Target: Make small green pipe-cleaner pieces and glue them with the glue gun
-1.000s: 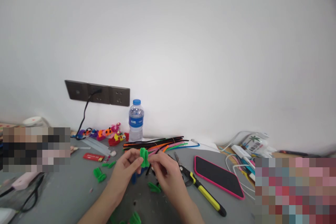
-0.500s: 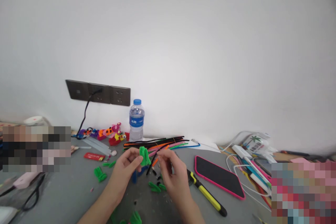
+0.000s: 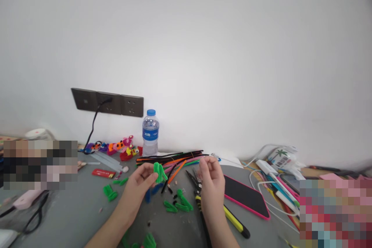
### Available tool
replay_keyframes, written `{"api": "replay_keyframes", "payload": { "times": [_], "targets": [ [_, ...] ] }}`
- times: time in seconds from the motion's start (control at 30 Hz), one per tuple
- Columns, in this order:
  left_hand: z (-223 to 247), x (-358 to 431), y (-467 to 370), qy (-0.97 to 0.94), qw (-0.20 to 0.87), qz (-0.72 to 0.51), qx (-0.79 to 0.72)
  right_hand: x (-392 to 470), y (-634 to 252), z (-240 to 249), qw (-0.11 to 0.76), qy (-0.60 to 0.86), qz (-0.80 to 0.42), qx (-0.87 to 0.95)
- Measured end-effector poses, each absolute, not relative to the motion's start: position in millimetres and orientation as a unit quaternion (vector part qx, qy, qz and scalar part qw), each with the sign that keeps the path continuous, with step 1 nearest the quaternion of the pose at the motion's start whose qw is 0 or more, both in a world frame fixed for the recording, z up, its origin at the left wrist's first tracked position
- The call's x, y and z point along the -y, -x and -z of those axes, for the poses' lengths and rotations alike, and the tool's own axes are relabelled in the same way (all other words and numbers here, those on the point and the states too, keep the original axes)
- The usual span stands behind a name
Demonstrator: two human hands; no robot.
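My left hand [image 3: 139, 186] pinches a folded green pipe cleaner piece [image 3: 158, 172] between thumb and fingers, above the table. My right hand [image 3: 214, 186] is raised over the pliers [image 3: 198, 198], its fingers curled in and the thumb pressed against them. Whatever those fingertips hold, if anything, is too small or hidden to make out. Between the hands lie more bent green pipe cleaner pieces [image 3: 183, 202] and small black bits. Other green loops [image 3: 109, 193] rest left of my left forearm, and some [image 3: 149, 240] at the lower edge of view.
Behind the hands lies a bundle of coloured pipe cleaners [image 3: 174, 159] near a water bottle [image 3: 150, 136]. Right of my right hand are a pink-cased phone [image 3: 247, 197], a yellow-black cutter handle [image 3: 236, 219] and white cables. Colourful pipe cleaner figures [image 3: 122, 147] sit by the wall, below the sockets [image 3: 107, 102].
My right hand has moved right, away from the green piece, uncovering the pliers and green bits and now covering part of the phone. My left hand stays put, still holding its piece.
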State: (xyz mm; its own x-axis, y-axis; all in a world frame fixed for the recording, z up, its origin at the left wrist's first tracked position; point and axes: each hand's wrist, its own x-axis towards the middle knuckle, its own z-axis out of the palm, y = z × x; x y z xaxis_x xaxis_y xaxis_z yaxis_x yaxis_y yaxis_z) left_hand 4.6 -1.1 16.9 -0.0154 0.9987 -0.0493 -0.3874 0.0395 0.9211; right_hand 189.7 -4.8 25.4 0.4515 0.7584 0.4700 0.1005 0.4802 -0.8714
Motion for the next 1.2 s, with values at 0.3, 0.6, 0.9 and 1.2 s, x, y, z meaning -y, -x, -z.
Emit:
{"api": "replay_keyframes", "payload": {
  "times": [0.3, 0.6, 0.9, 1.2],
  "targets": [
    [-18.1, 3.9, -4.1, -0.396, 0.604, -0.549, -0.421, 16.4, -168.3, -31.1, 0.545, 0.419, -0.283, 0.668],
    [-20.6, 4.5, -5.2, -0.394, 0.606, -0.545, -0.424, 15.7, -166.8, -30.4, 0.541, 0.383, -0.268, 0.699],
    [-24.1, 6.8, -5.9, -0.386, 0.633, -0.535, -0.405, 15.1, -165.8, -32.0, 0.566, 0.36, -0.315, 0.671],
    [-20.3, 5.3, -4.7, -0.337, 0.693, -0.526, -0.359, 11.7, -166.9, -25.0, 0.562, 0.335, -0.372, 0.659]
  ]
}}
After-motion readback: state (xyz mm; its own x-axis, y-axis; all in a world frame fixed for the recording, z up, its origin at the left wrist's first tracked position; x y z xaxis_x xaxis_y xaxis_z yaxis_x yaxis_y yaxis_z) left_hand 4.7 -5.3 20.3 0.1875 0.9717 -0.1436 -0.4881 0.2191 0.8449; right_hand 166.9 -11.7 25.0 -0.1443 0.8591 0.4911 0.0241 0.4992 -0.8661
